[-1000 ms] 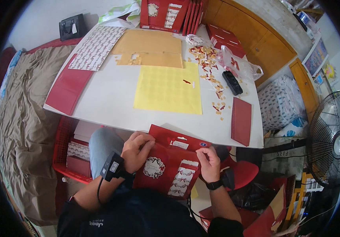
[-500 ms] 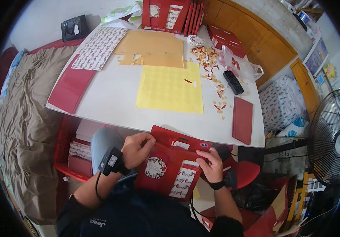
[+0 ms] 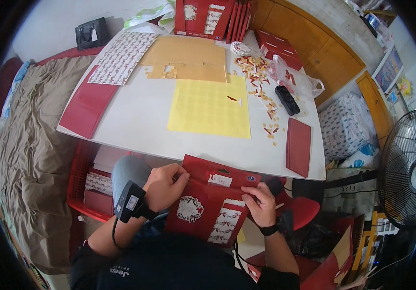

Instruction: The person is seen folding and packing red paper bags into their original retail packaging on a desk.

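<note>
A red card folder [image 3: 207, 210] rests against my body below the table's front edge. On its front are a white wreath cut-out [image 3: 190, 209] and a window of white bow-patterned paper [image 3: 225, 225]. My left hand [image 3: 165, 187] pinches the folder's upper left edge, fingers curled. With the thumb on the front panel and the fingers behind its edge, my right hand [image 3: 262, 205] grips the upper right side. Between the back panel with its hanging slot and the front panel, a white printed card [image 3: 220, 180] peeks out.
The white table [image 3: 135, 125] bears a yellow sheet [image 3: 208, 108], brown cardboard [image 3: 183, 53], patterned paper [image 3: 123, 58] and red card stacks [image 3: 298, 147]. Small red and tan pieces [image 3: 254, 72] lie scattered near a black case [image 3: 286, 100]. A fan [image 3: 408, 169] stands at right, a red basket [image 3: 75, 188] below left.
The front panel has come away from the back panel at the top, so more of the white card shows. My right hand has shifted slightly down and right with the panel's edge.
</note>
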`<action>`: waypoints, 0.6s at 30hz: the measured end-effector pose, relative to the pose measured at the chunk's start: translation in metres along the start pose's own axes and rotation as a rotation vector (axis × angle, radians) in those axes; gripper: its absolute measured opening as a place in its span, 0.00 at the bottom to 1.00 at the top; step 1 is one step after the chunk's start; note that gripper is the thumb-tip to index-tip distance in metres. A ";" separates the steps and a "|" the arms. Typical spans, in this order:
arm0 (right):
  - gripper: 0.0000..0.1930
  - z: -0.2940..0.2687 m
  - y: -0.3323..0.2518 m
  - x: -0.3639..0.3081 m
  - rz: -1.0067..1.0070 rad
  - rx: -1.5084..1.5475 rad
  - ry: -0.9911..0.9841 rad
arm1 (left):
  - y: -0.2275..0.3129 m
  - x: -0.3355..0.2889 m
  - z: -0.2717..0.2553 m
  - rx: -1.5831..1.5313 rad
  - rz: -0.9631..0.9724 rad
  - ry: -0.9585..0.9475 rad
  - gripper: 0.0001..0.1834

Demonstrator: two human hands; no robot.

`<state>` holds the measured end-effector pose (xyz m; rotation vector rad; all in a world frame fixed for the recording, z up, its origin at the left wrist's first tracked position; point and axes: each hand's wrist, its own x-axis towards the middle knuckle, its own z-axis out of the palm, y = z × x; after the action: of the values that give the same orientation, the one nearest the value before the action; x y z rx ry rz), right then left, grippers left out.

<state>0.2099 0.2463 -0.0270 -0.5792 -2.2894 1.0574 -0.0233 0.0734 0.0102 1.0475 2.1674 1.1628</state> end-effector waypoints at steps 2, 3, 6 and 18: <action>0.11 0.002 0.003 -0.001 0.028 -0.013 -0.017 | -0.011 0.004 0.006 0.015 0.010 0.000 0.11; 0.10 0.003 0.004 0.001 0.049 -0.026 -0.035 | -0.017 0.007 0.009 0.030 0.021 0.006 0.10; 0.08 0.006 0.001 0.004 0.037 0.017 0.009 | -0.026 0.008 0.019 -0.020 0.136 0.116 0.06; 0.14 0.008 0.015 -0.003 -0.039 0.063 0.012 | -0.056 0.012 0.006 -0.258 0.553 -0.116 0.14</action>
<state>0.2095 0.2493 -0.0443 -0.5120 -2.2392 1.1000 -0.0490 0.0661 -0.0412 1.6005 1.6226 1.5219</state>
